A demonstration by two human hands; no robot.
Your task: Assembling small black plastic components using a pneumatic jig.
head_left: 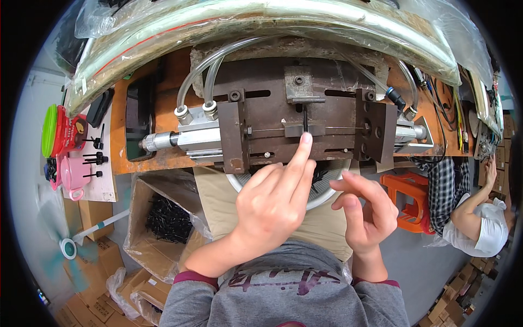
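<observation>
A thin black rod-like part (305, 117) stands out from a small grey metal block (294, 129) in the middle of a dark metal fixture (267, 111). My left hand (272, 204) reaches up to it, the outstretched index fingertip at the part's near end and seemingly touching it. Nothing shows in that hand. To the right, my right hand (373, 215) hovers in front of the fixture over my lap, its fingers bent and the thumb apart from the index finger, with no object visible between them. A bracket (298, 82) with a bolt sits just beyond the rod.
Pneumatic cylinders (199, 139) flank the fixture, fed by clear hoses (188, 82). A round pale-rimmed container (327, 197) rests below my hands. At left are a box of black parts (168, 222), a pink cup (74, 173) and a fan (68, 248). Another person (471, 226) and an orange stool (403, 199) are at right.
</observation>
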